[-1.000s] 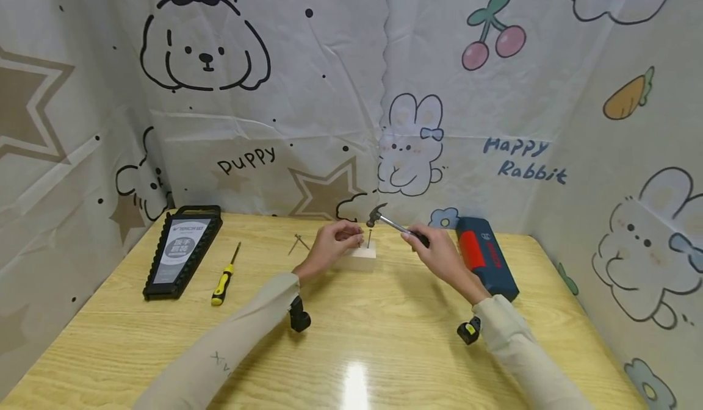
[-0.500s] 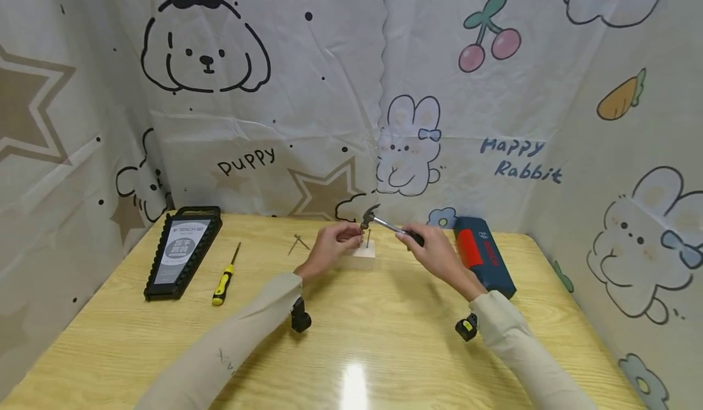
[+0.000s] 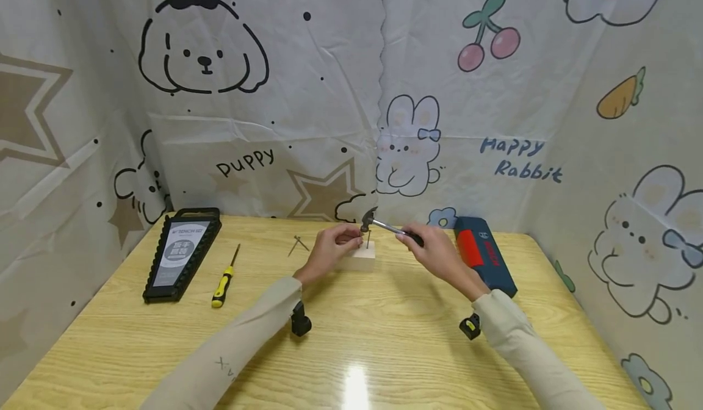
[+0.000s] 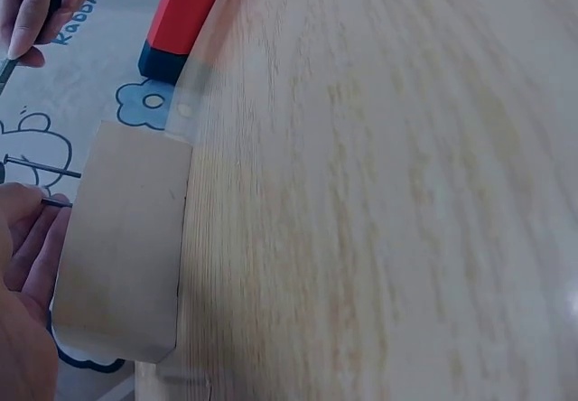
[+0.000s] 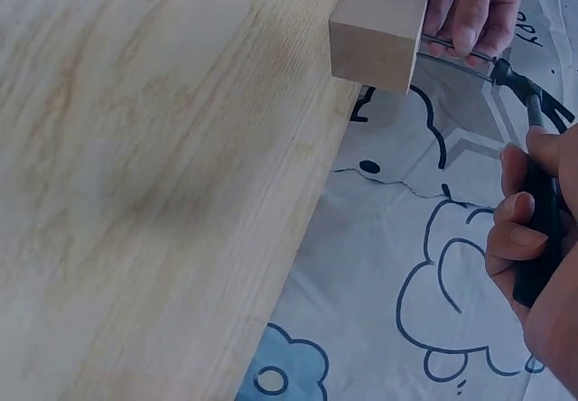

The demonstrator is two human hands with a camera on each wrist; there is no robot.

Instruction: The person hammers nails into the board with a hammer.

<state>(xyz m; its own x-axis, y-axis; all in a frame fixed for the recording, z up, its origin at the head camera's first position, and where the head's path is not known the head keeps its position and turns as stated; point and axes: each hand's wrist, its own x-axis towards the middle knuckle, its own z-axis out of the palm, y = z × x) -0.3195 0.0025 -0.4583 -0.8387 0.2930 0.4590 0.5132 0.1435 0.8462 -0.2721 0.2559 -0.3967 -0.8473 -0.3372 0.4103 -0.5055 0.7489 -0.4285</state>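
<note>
Risk: our left hand (image 3: 329, 248) pinches a nail (image 3: 360, 239) on the wood block (image 3: 364, 257); our right hand (image 3: 434, 251) grips the hammer (image 3: 384, 224), and a skewed strike could hit fingertips.

Small pale wooden block (image 3: 362, 256) flat on table, mid-far. Thin nail (image 3: 368, 238) stands upright in its top; second nail beside it, hard to tell. Small hammer (image 3: 384, 224), black handle, steel head just above the nail.

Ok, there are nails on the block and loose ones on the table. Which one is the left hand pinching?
The left hand pinches the left nail upright on the wooden block; the hammer is above its neighbour.
</note>
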